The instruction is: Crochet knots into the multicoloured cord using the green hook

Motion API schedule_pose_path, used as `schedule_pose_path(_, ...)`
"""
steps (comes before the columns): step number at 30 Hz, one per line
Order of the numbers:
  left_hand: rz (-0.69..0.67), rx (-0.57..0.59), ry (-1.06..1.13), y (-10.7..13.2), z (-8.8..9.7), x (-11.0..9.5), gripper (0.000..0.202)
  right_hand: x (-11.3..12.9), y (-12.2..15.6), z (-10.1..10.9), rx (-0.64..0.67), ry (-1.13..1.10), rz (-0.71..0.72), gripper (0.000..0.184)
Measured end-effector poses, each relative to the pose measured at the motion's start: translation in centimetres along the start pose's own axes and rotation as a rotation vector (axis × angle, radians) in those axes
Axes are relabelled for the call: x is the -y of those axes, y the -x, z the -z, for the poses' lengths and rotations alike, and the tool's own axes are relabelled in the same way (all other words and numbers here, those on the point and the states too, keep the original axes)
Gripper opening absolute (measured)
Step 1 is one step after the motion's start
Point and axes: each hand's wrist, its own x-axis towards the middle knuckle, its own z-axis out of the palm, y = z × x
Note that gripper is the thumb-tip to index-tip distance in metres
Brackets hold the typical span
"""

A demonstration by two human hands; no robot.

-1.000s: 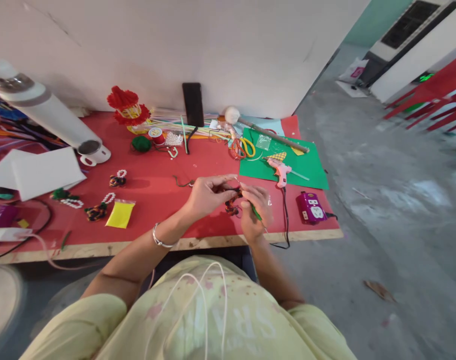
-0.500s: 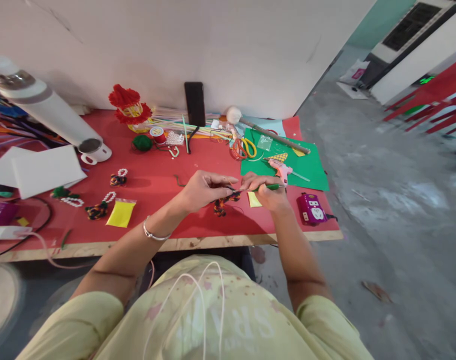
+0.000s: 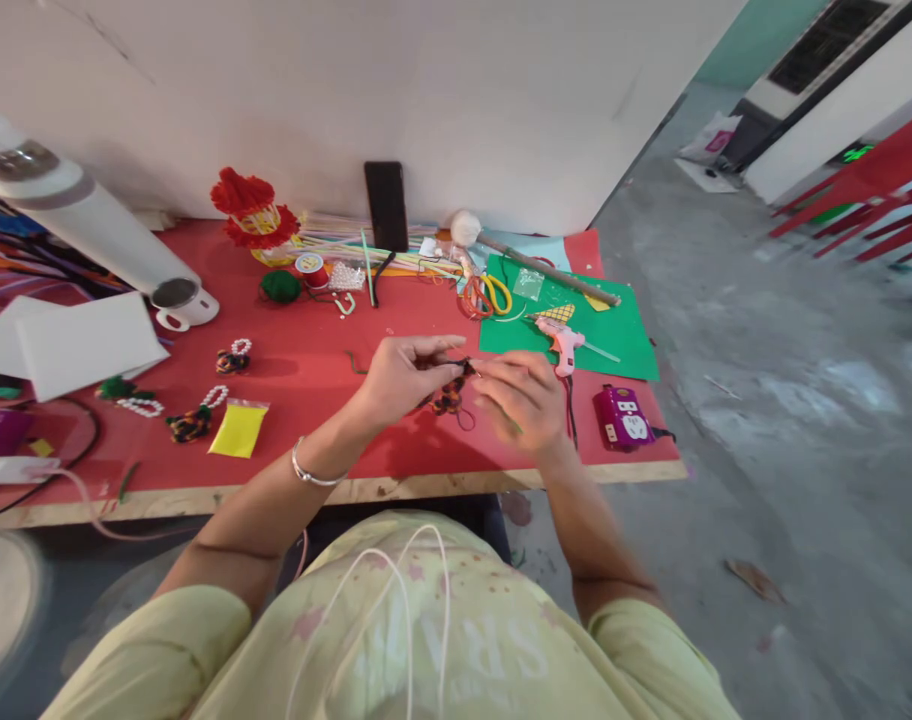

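Observation:
Pinched between the thumb and fingers of my left hand (image 3: pixel 412 376) is a small black-and-orange yarn piece (image 3: pixel 447 398), its lower part hanging below the fingertips. A thin loop of dark yarn dangles beside it. My right hand (image 3: pixel 523 398), slightly blurred, is closed around a green-handled crochet hook (image 3: pixel 511 426). Most of the handle is hidden by the fingers, and the hook's tip meets the yarn at my left fingertips. On the left of the red table lie similar yarn pieces with white bead loops, one of them a dark orange-flecked piece (image 3: pixel 189 425).
A pink glue gun (image 3: pixel 567 345) and scissors (image 3: pixel 495 295) lie around the green sheet (image 3: pixel 628 345). A purple power socket box (image 3: pixel 622 418) sits near the right edge. Farther left are a yellow packet (image 3: pixel 238 428), a mug (image 3: pixel 184 304) and a phone (image 3: pixel 386 207) against the wall.
My right hand has turned and dropped slightly, swinging the hook's handle from level to pointing down and mostly out of sight. My left hand keeps its pinch on the yarn piece.

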Motion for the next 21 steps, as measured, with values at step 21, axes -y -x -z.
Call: schedule_pose_path(21,0.266,0.52,-0.031,-1.6,2.8,-1.8,0.024,-2.1,0.0,0.4,0.216,-0.993,-0.634,0.033)
